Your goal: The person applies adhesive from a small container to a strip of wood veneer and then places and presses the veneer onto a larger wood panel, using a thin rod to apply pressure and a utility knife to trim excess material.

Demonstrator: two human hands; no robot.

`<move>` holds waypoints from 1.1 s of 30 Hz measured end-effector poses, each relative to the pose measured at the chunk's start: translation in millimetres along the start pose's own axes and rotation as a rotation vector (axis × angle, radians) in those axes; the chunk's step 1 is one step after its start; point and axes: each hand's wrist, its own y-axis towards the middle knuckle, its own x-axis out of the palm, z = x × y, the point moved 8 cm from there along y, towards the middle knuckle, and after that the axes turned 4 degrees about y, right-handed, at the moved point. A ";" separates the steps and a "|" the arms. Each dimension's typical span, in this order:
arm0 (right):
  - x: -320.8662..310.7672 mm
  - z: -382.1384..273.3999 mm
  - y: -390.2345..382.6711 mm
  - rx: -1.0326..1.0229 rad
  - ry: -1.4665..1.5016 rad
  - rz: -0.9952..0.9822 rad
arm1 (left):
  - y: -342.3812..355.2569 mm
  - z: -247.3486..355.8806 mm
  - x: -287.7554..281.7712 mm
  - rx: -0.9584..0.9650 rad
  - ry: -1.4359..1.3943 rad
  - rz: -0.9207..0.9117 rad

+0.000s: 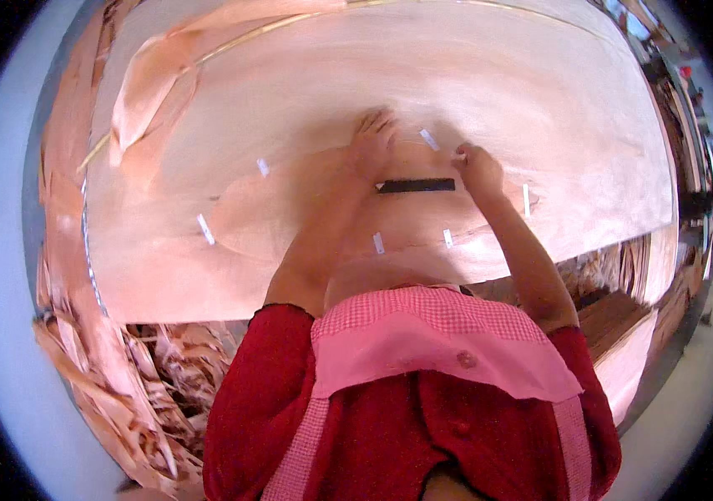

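Observation:
A large pale wood veneer sheet lies before me, with a darker veneer piece on its middle. Short white tape strips sit at several spots around the darker piece's edge. My left hand rests flat on the veneer near the far edge of that piece, fingers stretched out. To the right of the tape strip, my right hand is closed with its fingertips pinched; whatever they hold is too small to make out. A flat black bar lies between my forearms.
A thin bamboo stick curves across the far side, beside a loose curled veneer piece. Torn veneer scraps heap under the sheet's near left edge. Stacked wood layers stand at the near right.

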 end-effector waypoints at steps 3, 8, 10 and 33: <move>16.7 -47.7 -37.1 -0.502 -0.027 -0.066 | -16.7 -3.7 -39.2 -0.058 -0.024 0.142; 34.4 -64.6 -47.2 -0.722 -0.032 -0.100 | -132.0 -15.2 -139.3 -0.225 0.361 0.049; 34.1 -64.0 -47.5 -0.683 -0.052 -0.087 | -187.4 -31.8 -183.3 -0.397 0.409 0.105; 191.3 -266.7 -253.4 0.427 1.289 -0.345 | -92.7 -412.7 -476.6 -0.777 0.345 0.303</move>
